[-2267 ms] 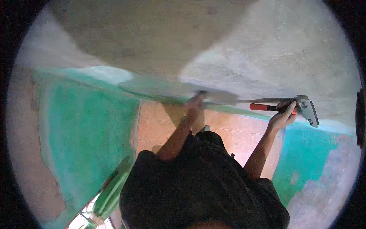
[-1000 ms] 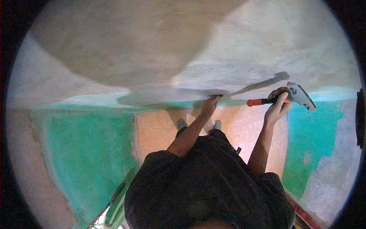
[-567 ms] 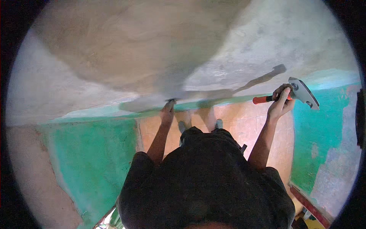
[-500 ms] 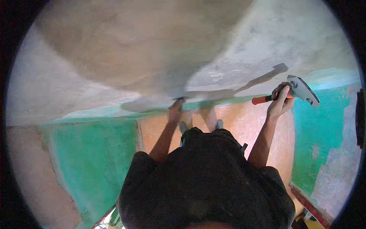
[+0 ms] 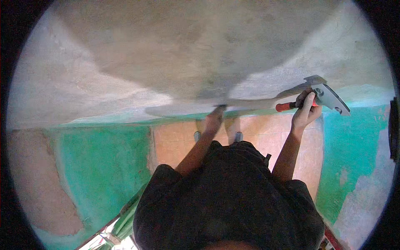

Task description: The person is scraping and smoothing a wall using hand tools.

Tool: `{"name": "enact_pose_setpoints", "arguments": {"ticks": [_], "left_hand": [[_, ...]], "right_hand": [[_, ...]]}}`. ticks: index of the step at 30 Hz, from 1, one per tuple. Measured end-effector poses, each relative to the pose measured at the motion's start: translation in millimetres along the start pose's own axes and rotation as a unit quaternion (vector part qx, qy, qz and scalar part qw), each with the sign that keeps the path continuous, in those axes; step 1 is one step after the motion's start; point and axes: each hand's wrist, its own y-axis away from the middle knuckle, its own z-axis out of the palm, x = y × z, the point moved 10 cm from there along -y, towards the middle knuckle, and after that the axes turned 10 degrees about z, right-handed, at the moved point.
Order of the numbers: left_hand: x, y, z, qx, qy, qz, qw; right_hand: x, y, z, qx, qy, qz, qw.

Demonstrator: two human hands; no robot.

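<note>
My right hand (image 5: 306, 111) is closed round the red-and-black handle of a wide scraper (image 5: 330, 99). Its flat grey metal head, fixed with bolts, points up and right, away from the wall's lower edge. My left hand (image 5: 213, 121) is near the wall (image 5: 200, 54) in front of me, with a small, thin, dark piece at its fingertips. Blur keeps me from making out what that piece is or whether it touches the plaster.
Patchy grey plaster fills the far side, with a green band along its base. Side walls with green paint (image 5: 100, 171) and bare patches flank the tiled floor (image 5: 175, 139). My feet stand on the tiles. Green cloth-like material (image 5: 125, 221) shows at lower left.
My left hand has moved to the right along the wall. My right hand still holds the scraper in nearly the same place, while the shadows on the wall have shifted right.
</note>
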Motion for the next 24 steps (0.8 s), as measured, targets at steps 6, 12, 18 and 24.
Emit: {"name": "enact_pose_setpoints", "arguments": {"ticks": [6, 12, 18, 24], "left_hand": [[-28, 27, -145, 0.103, -0.105, 0.029, 0.989], [-7, 11, -70, -0.046, -0.104, 0.069, 0.991], [76, -37, 63, -0.070, 0.013, 0.104, 0.992], [35, -8, 34, -0.033, -0.033, 0.069, 0.997]], "right_hand": [[16, -4, -11, -0.022, -0.005, 0.007, 1.000], [5, -3, -1, -0.002, -0.016, -0.018, 1.000], [14, -3, -7, 0.032, 0.005, -0.031, 0.999], [1, -2, 3, 0.020, -0.012, -0.009, 1.000]]}}
